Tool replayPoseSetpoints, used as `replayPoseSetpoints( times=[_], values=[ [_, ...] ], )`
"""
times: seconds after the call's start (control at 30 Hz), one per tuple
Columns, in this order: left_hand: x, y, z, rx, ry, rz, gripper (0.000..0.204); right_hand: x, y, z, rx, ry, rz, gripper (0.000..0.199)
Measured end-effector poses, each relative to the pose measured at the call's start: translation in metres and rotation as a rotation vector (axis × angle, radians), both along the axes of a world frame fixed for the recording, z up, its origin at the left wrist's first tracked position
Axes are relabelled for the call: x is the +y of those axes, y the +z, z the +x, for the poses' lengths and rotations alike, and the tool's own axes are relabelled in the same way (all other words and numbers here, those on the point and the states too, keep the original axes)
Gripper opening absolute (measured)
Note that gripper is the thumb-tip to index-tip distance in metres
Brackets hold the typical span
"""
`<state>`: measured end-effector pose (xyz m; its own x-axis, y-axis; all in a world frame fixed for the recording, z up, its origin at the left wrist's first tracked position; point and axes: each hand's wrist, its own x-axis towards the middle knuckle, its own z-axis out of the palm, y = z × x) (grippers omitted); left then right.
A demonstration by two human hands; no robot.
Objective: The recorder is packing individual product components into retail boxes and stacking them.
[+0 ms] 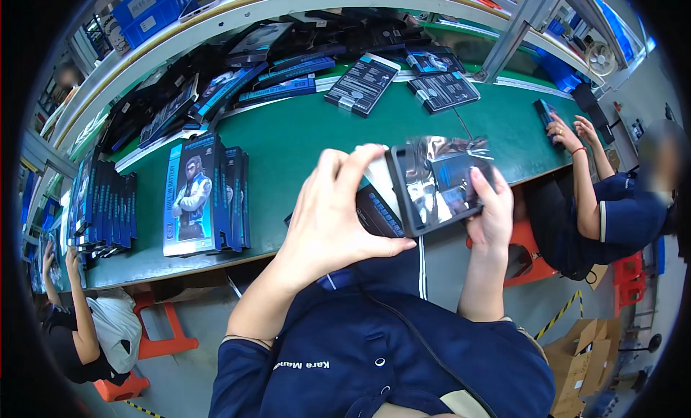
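Above the bench's near edge I hold a shallow black tray (404, 187) with a shiny silvery plastic pouch (443, 177) lying over it. My left hand (327, 209) spans the tray's left side, fingertips at the upper corner and thumb at the lower one. My right hand (493, 209) grips the right end, its thumb pressed on the pouch. Below the tray, partly hidden, is a dark box with blue lettering (378, 215); I cannot tell whether it is held or lies on the bench.
Flat printed boxes stand in a row (193, 195) on the green bench (288, 137), with more upright at far left (104, 202). A loose heap (259, 58) lies at the back, near two flat boxes (363, 83) (444, 92). Co-workers sit on both sides; a carton (576, 364) stands behind right.
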<state>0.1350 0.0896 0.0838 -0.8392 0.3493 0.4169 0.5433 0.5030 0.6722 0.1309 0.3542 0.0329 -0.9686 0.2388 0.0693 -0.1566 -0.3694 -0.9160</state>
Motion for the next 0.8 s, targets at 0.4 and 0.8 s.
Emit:
replayPoseSetpoints(
  times=[0.4, 0.8],
  values=[
    [-0.031, -0.013, -0.002, 0.350, -0.054, 0.164, 0.122, -0.049, 0.049, -0.002, 0.485, -0.118, 0.206, 0.038],
    [0.016, -0.020, -0.024, 0.452, 0.101, 0.342, 0.143, -0.097, 0.104, -0.005, 0.867, 0.009, 1.303, 0.065]
  ],
)
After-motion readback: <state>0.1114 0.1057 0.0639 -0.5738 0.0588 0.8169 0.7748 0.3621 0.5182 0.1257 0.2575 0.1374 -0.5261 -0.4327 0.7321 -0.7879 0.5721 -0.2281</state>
